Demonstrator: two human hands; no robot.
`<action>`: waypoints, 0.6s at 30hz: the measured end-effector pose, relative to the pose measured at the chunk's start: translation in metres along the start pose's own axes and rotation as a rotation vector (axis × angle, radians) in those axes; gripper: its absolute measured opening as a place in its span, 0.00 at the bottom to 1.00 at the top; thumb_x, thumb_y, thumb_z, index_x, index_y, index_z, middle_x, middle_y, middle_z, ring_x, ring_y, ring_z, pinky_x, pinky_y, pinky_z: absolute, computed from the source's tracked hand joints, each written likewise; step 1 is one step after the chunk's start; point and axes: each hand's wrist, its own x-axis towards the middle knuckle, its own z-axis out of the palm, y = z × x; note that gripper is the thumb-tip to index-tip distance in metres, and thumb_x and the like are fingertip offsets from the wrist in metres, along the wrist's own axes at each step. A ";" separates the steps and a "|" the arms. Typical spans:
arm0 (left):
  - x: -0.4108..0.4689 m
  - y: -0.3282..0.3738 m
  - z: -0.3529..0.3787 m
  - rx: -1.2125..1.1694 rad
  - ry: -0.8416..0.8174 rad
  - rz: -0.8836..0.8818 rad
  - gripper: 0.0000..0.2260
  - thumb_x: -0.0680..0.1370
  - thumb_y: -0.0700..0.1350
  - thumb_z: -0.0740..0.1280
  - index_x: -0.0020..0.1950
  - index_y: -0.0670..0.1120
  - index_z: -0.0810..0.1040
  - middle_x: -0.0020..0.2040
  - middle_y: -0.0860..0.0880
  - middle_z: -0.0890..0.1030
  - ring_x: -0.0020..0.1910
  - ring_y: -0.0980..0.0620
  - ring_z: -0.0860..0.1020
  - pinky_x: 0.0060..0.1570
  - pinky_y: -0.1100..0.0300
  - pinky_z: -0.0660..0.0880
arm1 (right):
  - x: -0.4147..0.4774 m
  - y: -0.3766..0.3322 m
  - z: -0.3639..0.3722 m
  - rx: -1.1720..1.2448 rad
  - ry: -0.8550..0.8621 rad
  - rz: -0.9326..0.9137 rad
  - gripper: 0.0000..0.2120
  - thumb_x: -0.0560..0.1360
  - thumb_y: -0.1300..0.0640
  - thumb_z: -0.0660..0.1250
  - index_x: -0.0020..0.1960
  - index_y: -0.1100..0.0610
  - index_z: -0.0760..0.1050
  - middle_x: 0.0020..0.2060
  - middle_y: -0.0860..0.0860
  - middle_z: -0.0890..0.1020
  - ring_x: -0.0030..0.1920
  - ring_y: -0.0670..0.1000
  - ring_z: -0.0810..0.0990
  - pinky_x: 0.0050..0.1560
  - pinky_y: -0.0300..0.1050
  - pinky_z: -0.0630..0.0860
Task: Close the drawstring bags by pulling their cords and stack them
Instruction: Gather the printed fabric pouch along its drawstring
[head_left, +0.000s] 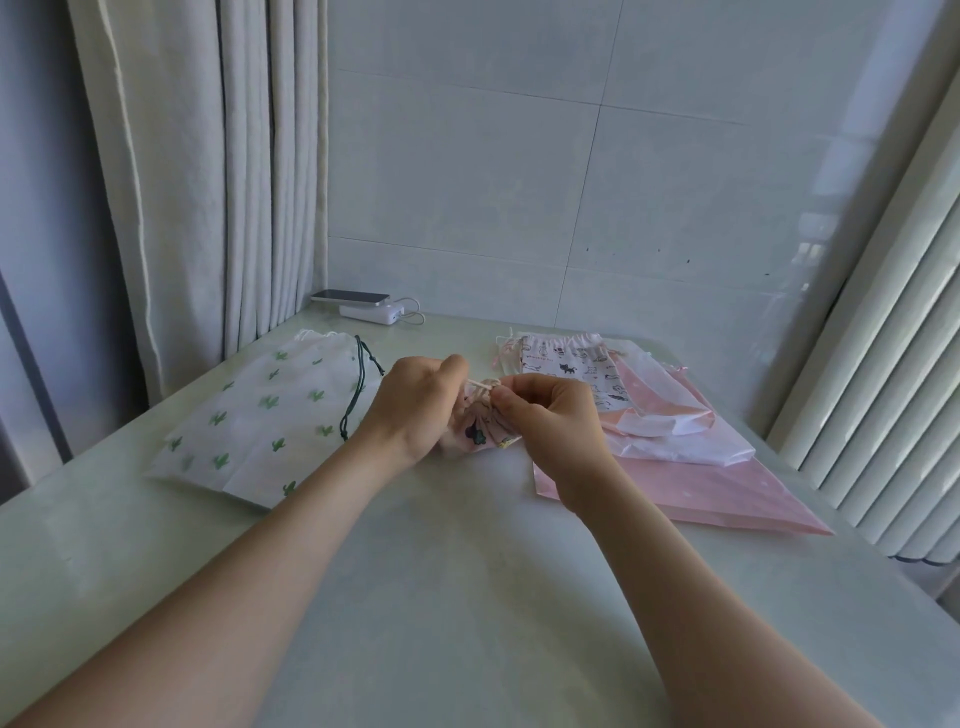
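When read from the far left: pale grey pleated curtain (208, 182) hanging beside a glossy pale green surface (467, 597). Lying flat just right of it, a white translucent drawstring bag printed with green cacti (260, 421), top end toward the wall, dark green cord (358, 395) trailing loose along its right side. Behind, against the tiled wall (519, 182), a dark smartphone (350, 296) resting on a white power bank (371, 314), white cable (413, 312) looping out to the right.

At centre, left hand (415, 410) with fingers curled, pinching a thin pale cord (480, 385) that leads from the gathered mouth of a small pink printed drawstring bag (480, 434). Bag itself resting on the surface between both hands, mostly hidden by them. Right hand (550, 415) likewise curled, thumb and forefinger pinching that gathered mouth from the other side.

Just behind the right hand, a white drawstring bag with black cat drawings (576, 369), top gathered, lying on a stack: a crumpled pale pink-white plastic bag (675, 436) over a large flat pink bag (727, 493) whose corner points toward the near right. At far right, white ribbed radiator (893, 364) standing beside the surface.
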 end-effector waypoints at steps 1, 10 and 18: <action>0.000 0.000 0.000 -0.017 0.014 -0.002 0.17 0.76 0.48 0.61 0.27 0.45 0.69 0.29 0.40 0.74 0.29 0.49 0.70 0.35 0.58 0.68 | 0.000 0.001 -0.001 -0.003 0.013 0.002 0.05 0.79 0.62 0.72 0.47 0.60 0.86 0.41 0.60 0.87 0.40 0.52 0.84 0.53 0.57 0.83; 0.004 -0.004 0.003 -0.021 -0.049 -0.106 0.16 0.83 0.56 0.58 0.53 0.44 0.76 0.37 0.46 0.83 0.40 0.47 0.81 0.42 0.54 0.72 | -0.002 -0.001 0.000 -0.019 0.017 -0.006 0.05 0.79 0.63 0.72 0.45 0.58 0.86 0.38 0.55 0.87 0.39 0.49 0.83 0.45 0.45 0.81; 0.009 -0.022 0.004 0.199 -0.001 0.119 0.05 0.81 0.51 0.70 0.48 0.51 0.82 0.39 0.50 0.83 0.38 0.53 0.81 0.39 0.59 0.74 | -0.001 -0.002 -0.005 -0.007 -0.014 -0.001 0.02 0.77 0.62 0.75 0.48 0.60 0.87 0.40 0.55 0.88 0.44 0.55 0.88 0.50 0.47 0.85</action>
